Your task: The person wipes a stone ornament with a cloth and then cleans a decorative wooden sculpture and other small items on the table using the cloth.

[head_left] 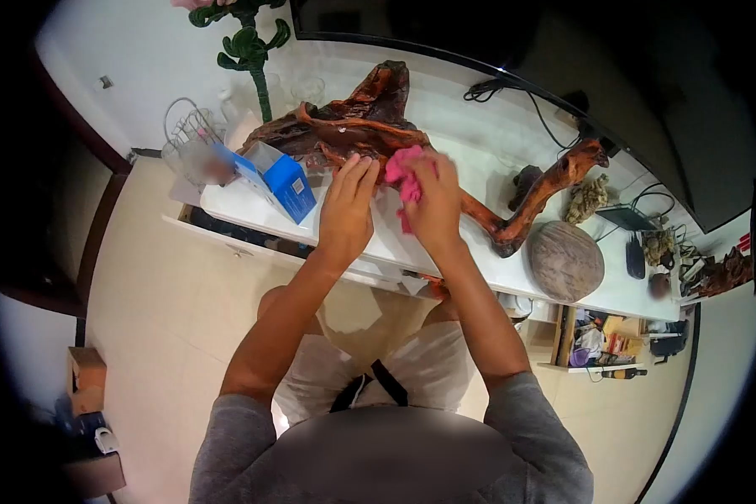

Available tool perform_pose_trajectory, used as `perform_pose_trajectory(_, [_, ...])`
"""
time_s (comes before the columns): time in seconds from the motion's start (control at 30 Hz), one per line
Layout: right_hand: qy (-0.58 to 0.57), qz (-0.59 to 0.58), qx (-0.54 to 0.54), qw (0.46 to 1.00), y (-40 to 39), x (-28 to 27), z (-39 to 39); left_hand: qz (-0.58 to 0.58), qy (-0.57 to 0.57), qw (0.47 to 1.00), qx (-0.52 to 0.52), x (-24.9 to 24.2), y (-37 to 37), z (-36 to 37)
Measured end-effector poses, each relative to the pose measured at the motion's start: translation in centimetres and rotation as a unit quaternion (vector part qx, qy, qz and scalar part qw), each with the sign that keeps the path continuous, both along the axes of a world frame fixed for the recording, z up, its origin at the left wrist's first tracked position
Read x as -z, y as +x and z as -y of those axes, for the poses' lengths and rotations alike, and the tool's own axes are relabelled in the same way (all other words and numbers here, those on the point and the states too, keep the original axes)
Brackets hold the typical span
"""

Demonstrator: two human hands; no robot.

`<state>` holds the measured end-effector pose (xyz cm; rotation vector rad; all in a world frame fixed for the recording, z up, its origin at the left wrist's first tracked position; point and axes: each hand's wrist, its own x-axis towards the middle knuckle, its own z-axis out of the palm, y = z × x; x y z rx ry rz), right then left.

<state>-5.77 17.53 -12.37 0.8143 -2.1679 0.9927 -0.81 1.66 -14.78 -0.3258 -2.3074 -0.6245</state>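
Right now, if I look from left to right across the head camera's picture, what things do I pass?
Brown cardboard box on the floor → metal wire basket → blue-and-white cardboard box → left hand → crumpled pink cloth → round grey-brown slab → small black oblong object.

The person wears a grey short-sleeved shirt [525, 462] and loose, off-white shorts [433, 361]. Beyond the shorts, both knees [439, 312] are bare. At the waist of the shorts lie wide black bands [390, 382], with a thin white cord [361, 389] between them. Nearer than the shorts, the shirt's front is blurred.
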Motion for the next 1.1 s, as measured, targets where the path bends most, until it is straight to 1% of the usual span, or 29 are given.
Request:
perform_pose_trajectory(0.07, [-0.039,-0.042,0.013,0.998,-0.3,-3.6,1.4,-0.014,0.005,1.0,-0.007,0.2,-0.3,-0.2])
perform_pose_trajectory(0.1, [-0.037,-0.061,-0.009,0.997,-1.5,-4.0,2.3,-0.02,0.003,1.0,-0.012,0.2,-0.4,-0.2])
perform_pose_trajectory(0.2, [0.054,-0.113,-0.042,0.991,-4.0,-1.7,3.1,-0.014,-0.007,1.0,-0.019,0.0,-0.4,-0.1])
perform_pose_trajectory(0.23, [0.067,-0.13,-0.04,0.988,-4.5,-1.3,2.3,-0.01,-0.012,1.0,-0.019,-0.2,-0.5,0.0])
perform_pose_trajectory(0.33, [0.055,-0.102,-0.009,0.993,-4.9,-0.6,-1.5,-0.035,-0.018,0.999,-0.011,0.1,-0.8,0.1])
perform_pose_trajectory(0.37, [0.012,-0.05,0.011,0.999,-4.7,-0.5,-2.5,-0.04,-0.021,0.999,-0.017,0.2,-0.9,0.0])
perform_pose_trajectory(0.47, [-0.052,-0.013,0.038,0.998,-5.8,-1.0,-3.2,-0.053,-0.027,0.997,-0.048,1.1,-1.0,-0.6])
perform_pose_trajectory(0.57, [-0.06,-0.031,-0.075,0.995,-4.3,-3.3,-0.3,-0.055,-0.039,0.994,-0.081,1.5,-1.4,-1.0])
perform_pose_trajectory(0.67, [-0.028,-0.045,-0.042,0.998,-5.0,-1.9,0.7,-0.06,-0.05,0.993,-0.091,2.0,-1.3,-1.2])
perform_pose_trajectory(0.7, [-0.037,-0.051,-0.028,0.998,-5.2,-1.2,0.2,-0.068,-0.051,0.992,-0.091,2.4,-1.5,-1.1])
perform_pose_trajectory(0.8, [-0.094,0.042,-0.013,0.995,-5.9,1.1,-1.8,-0.096,-0.055,0.989,-0.1,3.0,-2.1,-1.0])
perform_pose_trajectory(0.9, [-0.081,0.047,-0.032,0.995,-5.2,2.1,-2.8,-0.114,-0.044,0.986,-0.114,3.6,-2.4,-1.4])
perform_pose_trajectory(0.97, [-0.067,0.015,-0.03,0.997,-4.6,2.3,-2.8,-0.121,-0.04,0.985,-0.115,4.1,-2.6,-1.3])
perform_pose_trajectory(1.0, [-0.061,-0.002,-0.028,0.998,-4.4,2.2,-2.7,-0.122,-0.039,0.985,-0.113,4.4,-2.7,-1.0])
perform_pose_trajectory(1.1, [-0.026,0.009,-0.032,0.999,-3.3,0.8,-2.9,-0.148,-0.042,0.982,-0.11,4.9,-3.4,-0.8])
